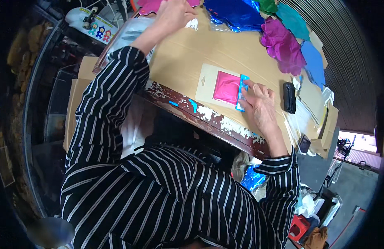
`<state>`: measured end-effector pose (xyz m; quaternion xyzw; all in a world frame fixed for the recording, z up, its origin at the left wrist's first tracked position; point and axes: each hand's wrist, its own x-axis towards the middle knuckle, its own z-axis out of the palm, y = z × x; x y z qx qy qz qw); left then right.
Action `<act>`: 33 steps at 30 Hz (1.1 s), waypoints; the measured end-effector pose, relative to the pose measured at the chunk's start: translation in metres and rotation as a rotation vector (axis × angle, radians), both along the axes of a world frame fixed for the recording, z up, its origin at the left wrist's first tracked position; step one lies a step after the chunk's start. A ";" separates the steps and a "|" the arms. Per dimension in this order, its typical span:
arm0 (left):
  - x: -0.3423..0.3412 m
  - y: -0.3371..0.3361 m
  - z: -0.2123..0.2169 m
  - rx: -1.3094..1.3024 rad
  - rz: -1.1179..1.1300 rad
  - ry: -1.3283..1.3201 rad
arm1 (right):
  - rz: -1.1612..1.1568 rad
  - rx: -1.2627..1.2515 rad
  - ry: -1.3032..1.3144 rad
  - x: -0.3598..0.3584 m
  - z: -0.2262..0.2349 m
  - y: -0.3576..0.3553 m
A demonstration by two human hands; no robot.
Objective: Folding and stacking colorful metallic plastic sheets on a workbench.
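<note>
On the cardboard-covered table, a pale card (206,86) with a hang hole lies flat under a flat bright pink packet (227,88). A blue strip (241,93) runs along the packet's right edge. My right hand (260,103) is closed over this strip, its thumb and bent fingers on it. My left hand (172,18) reaches to the far edge of the table, over pink shiny foil pieces (150,6). Its fingers are curled together, and the top of the picture cuts off part of it. Whatever they hold is hidden. Beside them lies a small white item (192,25).
Shiny foil pieces in blue (235,14), magenta (283,45) and teal (292,20) lie along the back and right. A black stapler-like object (289,97) stands right of my right hand. Clear plastic sleeves (131,35) lie at the left. The table's worn brown edge (208,118) faces me.
</note>
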<state>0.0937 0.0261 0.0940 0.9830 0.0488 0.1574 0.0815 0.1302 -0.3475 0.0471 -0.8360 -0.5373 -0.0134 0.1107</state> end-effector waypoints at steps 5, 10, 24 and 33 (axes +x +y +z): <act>0.029 0.001 -0.010 0.361 -0.007 0.164 | -0.029 0.004 0.002 -0.004 0.005 -0.001; 0.054 0.044 -0.059 0.415 -0.048 0.201 | 0.011 0.012 -0.004 -0.004 -0.001 0.004; -0.046 -0.066 -0.071 -0.838 -0.440 0.146 | -0.006 -0.007 -0.004 0.001 -0.005 -0.002; -0.063 -0.074 -0.065 -0.104 -0.817 -0.039 | -0.033 0.033 -0.021 -0.001 -0.007 -0.006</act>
